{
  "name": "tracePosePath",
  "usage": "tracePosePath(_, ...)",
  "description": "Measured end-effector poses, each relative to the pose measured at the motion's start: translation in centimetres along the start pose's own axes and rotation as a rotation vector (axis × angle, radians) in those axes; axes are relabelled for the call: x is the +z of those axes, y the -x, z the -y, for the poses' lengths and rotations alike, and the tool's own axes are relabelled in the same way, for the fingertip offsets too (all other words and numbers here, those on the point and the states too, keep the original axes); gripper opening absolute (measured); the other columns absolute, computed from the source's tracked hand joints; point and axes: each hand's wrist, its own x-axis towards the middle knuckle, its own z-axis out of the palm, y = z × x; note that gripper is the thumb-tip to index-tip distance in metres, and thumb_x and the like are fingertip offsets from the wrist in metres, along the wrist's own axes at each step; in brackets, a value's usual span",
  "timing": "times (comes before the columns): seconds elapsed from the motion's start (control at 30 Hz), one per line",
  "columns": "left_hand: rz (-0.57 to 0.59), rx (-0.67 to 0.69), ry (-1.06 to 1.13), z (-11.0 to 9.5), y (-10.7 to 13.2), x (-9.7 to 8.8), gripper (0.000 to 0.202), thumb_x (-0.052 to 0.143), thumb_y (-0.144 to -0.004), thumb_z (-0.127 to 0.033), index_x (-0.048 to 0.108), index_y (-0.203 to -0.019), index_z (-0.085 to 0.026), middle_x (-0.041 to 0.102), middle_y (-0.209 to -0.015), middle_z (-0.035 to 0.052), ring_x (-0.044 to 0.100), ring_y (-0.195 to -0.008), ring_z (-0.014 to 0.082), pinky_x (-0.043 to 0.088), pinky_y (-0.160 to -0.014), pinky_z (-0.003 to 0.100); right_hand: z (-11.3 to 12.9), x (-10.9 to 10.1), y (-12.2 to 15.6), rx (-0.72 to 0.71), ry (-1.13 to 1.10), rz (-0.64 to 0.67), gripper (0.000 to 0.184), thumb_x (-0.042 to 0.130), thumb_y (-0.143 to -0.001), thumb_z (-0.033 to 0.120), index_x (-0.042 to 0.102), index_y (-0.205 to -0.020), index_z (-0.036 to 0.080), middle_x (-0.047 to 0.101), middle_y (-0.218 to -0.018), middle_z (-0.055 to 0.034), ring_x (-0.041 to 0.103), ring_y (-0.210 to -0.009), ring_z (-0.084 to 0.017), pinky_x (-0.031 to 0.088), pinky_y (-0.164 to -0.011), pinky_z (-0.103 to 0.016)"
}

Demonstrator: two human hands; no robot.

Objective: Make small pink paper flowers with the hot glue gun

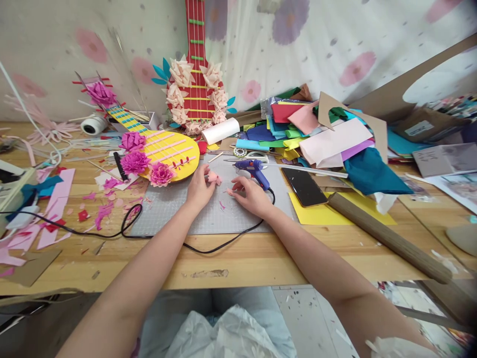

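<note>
Over the grey cutting mat (208, 221), my left hand (200, 191) pinches a small light-pink paper flower (214, 177) at its fingertips. My right hand (252, 198) is a little way to the right, its fingertips closed on what looks like a small pink paper petal (228, 191). Just behind the right hand lies a blue hot glue gun (253, 170), its nozzle pointing left. The gun's black cord (223, 247) curves around below both hands. Tiny pink scraps (222, 204) lie on the mat between the hands.
A yellow paper guitar (175, 154) with pink flowers lies left of the mat; a red one (194, 99) stands behind. Coloured paper (283, 129) is heaped at back right. A phone (303, 186) and cardboard tube (387, 236) lie right. Scissors (249, 155) lie behind the gun.
</note>
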Motion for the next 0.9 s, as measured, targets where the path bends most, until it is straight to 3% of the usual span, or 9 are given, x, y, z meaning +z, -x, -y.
tracePosePath(0.1, -0.014, 0.047, -0.065, -0.1, 0.4, -0.4, 0.059, 0.067, -0.067, -0.019, 0.045, -0.122, -0.02, 0.057, -0.119, 0.0112, 0.054, -0.113, 0.0242, 0.046, -0.095, 0.043, 0.1, 0.2, 0.0, -0.032, 0.063, -0.002, 0.021, 0.056, -0.086, 0.03, 0.054, -0.105, 0.021, 0.068, -0.087, -0.0045, 0.06, -0.086, -0.02, 0.044, -0.078, -0.034)
tracePosePath(0.27, 0.001, 0.08, -0.056, -0.8, 1.4, -1.1, 0.062, 0.062, -0.062, -0.008, 0.047, -0.121, -0.02, 0.058, -0.119, 0.0099, 0.054, -0.115, 0.0252, 0.042, -0.1, 0.043, -0.1, 0.3, -0.2, 0.005, 0.092, -0.011, 0.021, 0.057, -0.082, 0.017, 0.054, -0.103, 0.021, 0.071, -0.086, -0.0026, 0.062, -0.086, -0.02, 0.044, -0.079, -0.033)
tracePosePath(0.4, -0.09, 0.057, -0.005, -1.6, 1.7, -1.6, 0.042, 0.059, -0.07, -0.012, 0.053, -0.111, -0.021, 0.061, -0.114, 0.0081, 0.055, -0.112, 0.0225, 0.042, -0.1, 0.041, -0.2, 0.3, -0.2, 0.027, 0.077, -0.014, 0.024, 0.055, -0.081, 0.013, 0.054, -0.103, 0.022, 0.072, -0.086, -0.0021, 0.063, -0.086, -0.02, 0.044, -0.078, -0.033)
tracePosePath(0.53, -0.217, 0.02, 0.001, -2.2, 1.6, -2.4, 0.013, 0.05, -0.083, -0.023, 0.059, -0.092, -0.02, 0.065, -0.094, 0.0058, 0.06, -0.093, 0.0179, 0.047, -0.087, 0.034, -0.1, 0.2, -0.1, 0.031, 0.062, -0.019, 0.029, 0.054, -0.078, 0.01, 0.053, -0.105, 0.022, 0.072, -0.087, -0.0011, 0.063, -0.087, -0.02, 0.045, -0.079, -0.033)
tracePosePath(0.77, -0.06, -0.115, 0.081, -1.7, 1.7, -2.3, 0.02, 0.047, -0.087, -0.035, 0.057, -0.081, -0.02, 0.066, -0.074, 0.003, 0.061, -0.07, 0.0151, 0.046, -0.069, 0.027, 0.1, 0.1, 0.0, 0.042, 0.047, -0.009, 0.03, 0.056, -0.078, 0.015, 0.052, -0.107, 0.022, 0.07, -0.086, -0.002, 0.062, -0.088, -0.02, 0.045, -0.08, -0.034)
tracePosePath(0.9, -0.066, -0.158, 0.106, -2.0, 1.8, -2.4, 0.022, 0.044, -0.088, -0.036, 0.054, -0.077, -0.02, 0.06, -0.062, -0.0002, 0.059, -0.063, 0.0145, 0.044, -0.064, 0.025, 0.4, -0.6, 0.0, 0.022, -0.023, -0.046, 0.029, 0.06, -0.077, 0.023, 0.053, -0.105, 0.021, 0.068, -0.094, -0.0047, 0.061, -0.09, -0.02, 0.047, -0.08, -0.034)
